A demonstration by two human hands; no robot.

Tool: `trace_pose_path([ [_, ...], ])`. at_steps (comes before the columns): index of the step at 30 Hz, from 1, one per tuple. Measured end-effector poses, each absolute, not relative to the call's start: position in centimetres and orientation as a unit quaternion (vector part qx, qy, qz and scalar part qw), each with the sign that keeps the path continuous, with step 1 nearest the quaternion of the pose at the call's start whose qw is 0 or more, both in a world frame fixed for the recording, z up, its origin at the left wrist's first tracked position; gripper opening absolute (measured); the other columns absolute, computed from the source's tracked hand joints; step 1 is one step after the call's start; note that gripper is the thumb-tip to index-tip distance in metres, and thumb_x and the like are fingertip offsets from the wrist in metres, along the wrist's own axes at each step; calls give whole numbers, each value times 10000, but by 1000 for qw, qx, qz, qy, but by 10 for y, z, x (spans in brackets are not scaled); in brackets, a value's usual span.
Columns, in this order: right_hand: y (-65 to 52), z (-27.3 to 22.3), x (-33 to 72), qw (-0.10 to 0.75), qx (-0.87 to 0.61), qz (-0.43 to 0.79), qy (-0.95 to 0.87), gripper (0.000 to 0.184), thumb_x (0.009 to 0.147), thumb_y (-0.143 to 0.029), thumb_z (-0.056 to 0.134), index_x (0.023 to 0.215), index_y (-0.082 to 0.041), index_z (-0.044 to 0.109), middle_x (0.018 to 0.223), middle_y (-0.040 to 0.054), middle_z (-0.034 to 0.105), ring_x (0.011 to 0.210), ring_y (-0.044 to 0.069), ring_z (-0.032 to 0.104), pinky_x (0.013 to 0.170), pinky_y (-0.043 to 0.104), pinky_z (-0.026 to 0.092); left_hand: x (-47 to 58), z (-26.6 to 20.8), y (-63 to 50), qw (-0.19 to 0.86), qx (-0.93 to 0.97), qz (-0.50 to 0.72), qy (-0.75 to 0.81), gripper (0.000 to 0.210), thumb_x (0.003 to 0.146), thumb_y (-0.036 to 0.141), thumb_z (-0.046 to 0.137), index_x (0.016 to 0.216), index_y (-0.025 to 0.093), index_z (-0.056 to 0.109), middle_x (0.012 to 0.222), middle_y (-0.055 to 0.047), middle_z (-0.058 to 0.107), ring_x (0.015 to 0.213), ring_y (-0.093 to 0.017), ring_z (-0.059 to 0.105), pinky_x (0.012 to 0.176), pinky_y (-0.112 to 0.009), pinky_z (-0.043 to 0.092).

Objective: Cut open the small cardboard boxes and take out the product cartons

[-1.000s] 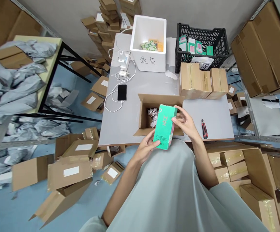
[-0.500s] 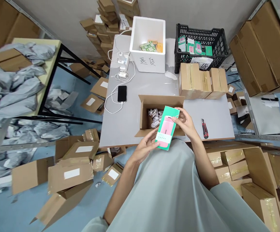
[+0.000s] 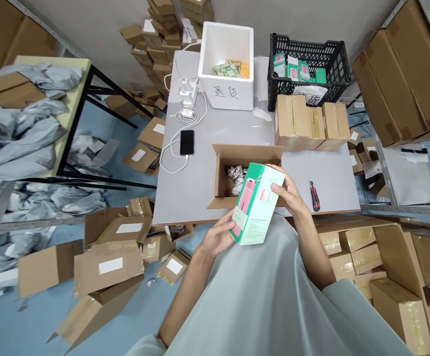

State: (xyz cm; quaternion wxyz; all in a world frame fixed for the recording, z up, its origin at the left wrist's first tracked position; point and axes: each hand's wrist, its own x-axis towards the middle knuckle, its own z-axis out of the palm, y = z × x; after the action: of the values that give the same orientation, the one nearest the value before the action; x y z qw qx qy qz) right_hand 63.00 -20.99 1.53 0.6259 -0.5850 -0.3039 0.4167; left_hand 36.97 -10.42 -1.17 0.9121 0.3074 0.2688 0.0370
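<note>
Both my hands hold a green and white product box (image 3: 258,205) with a pink item printed on it. It is tilted, with one printed front and a pale side facing up. My left hand (image 3: 218,235) grips its lower left edge, and my right hand (image 3: 289,192) is closed round the upper right, thumb on the pale side. Just behind it an open cardboard carton (image 3: 222,163) stands on the table, holding crumpled paper (image 3: 236,177). The product box hides part of the carton.
On the grey table (image 3: 233,131) are a phone (image 3: 187,143) on a cable, a white foam bin (image 3: 226,91), a black crate (image 3: 309,47) of similar boxes, closed cartons (image 3: 292,123) and a red-black utility knife (image 3: 314,196). Cartons (image 3: 109,262) crowd the floor at left.
The product box has been turned in my hands, so its pale side now shows beside the pink front. My right hand has shifted slightly right and down with it.
</note>
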Motion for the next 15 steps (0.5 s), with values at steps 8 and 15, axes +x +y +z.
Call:
trace_pose_path([
  [8, -201, 4, 625, 617, -640, 366, -275, 682, 822, -741, 905, 1308, -316, 686, 1197, 59, 776, 1105, 275, 741, 904, 401, 677, 392, 2, -107, 781, 508, 113, 347, 879, 760, 386, 1046, 1553, 267, 687, 1666, -143, 639, 1506, -416, 618, 1151, -479, 607],
  [15, -210, 3, 628, 616, -602, 434, -265, 920, 875, -803, 827, 1629, -364, 535, 1393, 83, 770, 1047, 259, 780, 800, 376, 694, 379, -11, -111, 848, 397, 114, 334, 735, 742, 458, 1041, 1384, 212, 781, 1488, -162, 768, 1468, -439, 668, 1201, -518, 581],
])
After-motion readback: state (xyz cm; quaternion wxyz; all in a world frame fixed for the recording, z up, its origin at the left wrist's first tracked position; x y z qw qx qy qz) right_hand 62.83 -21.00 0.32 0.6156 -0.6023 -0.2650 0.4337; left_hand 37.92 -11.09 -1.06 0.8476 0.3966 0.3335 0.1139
